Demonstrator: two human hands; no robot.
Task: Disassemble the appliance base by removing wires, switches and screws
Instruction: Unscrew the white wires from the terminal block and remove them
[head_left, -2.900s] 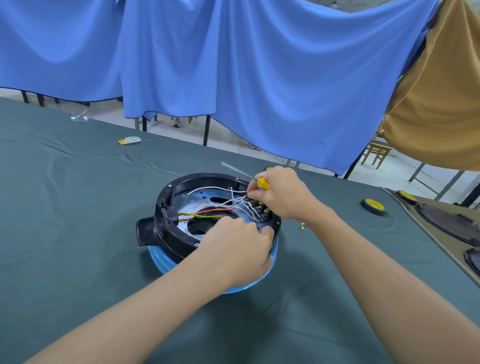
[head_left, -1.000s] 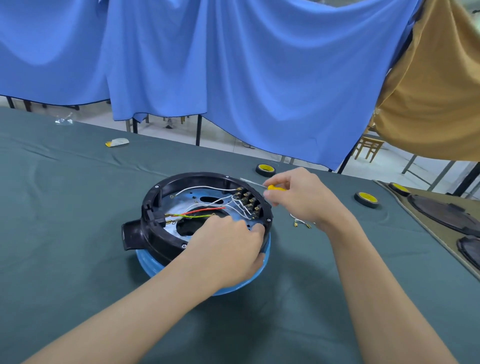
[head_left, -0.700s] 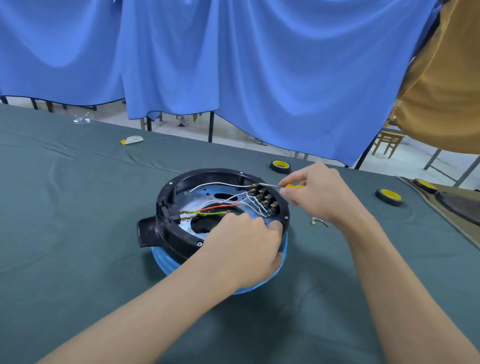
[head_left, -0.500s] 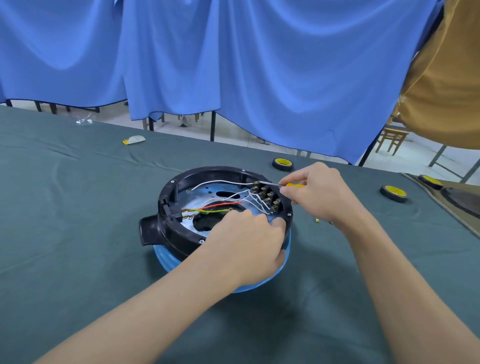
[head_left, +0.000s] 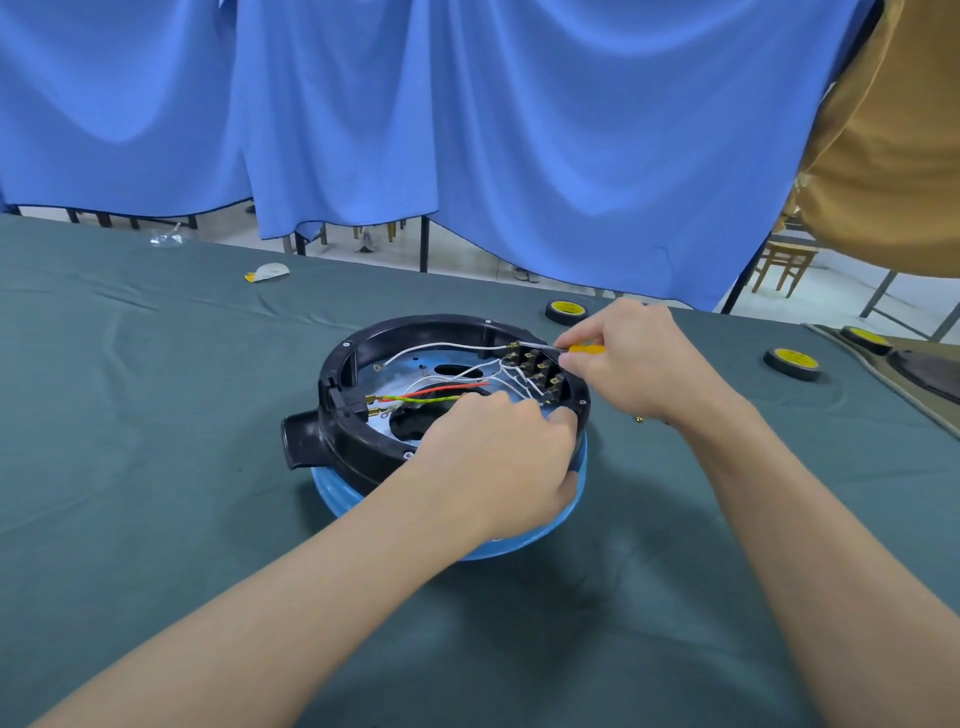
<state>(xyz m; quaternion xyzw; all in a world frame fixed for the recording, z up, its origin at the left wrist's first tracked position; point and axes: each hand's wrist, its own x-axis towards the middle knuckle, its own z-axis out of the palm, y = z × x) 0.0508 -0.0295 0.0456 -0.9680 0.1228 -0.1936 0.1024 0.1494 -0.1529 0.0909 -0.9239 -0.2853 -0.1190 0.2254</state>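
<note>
Base: the appliance base (head_left: 343, 436), a black ring over a blue lower shell, lies open side up at mid-table on the green cloth (head_left: 156, 415).
Inside: white wires (head_left: 441, 347) run to the switch block (head_left: 537, 371) on the far-right inner wall. A red wire (head_left: 441, 391) and a yellow-green one cross the middle.
Tool: the screwdriver (head_left: 587, 348) has a yellow handle and its tip is at the top of the switch block. Whether it sits in a screw is too small to tell.
Right hand (head_left: 639, 364): fingers pinched round the screwdriver handle.
Left hand (head_left: 498, 467): fingers curled over the near-right rim, gripping the base and holding it down.
Step (judged): freeing terminals at the switch block; most wires look attached, so much remains.
Next (judged): a steady tip, a firm hold on the base, then drawing a white lead off.
Around: two tape rolls (head_left: 792, 361) further right, and a blue curtain (head_left: 519, 130) behind.
</note>
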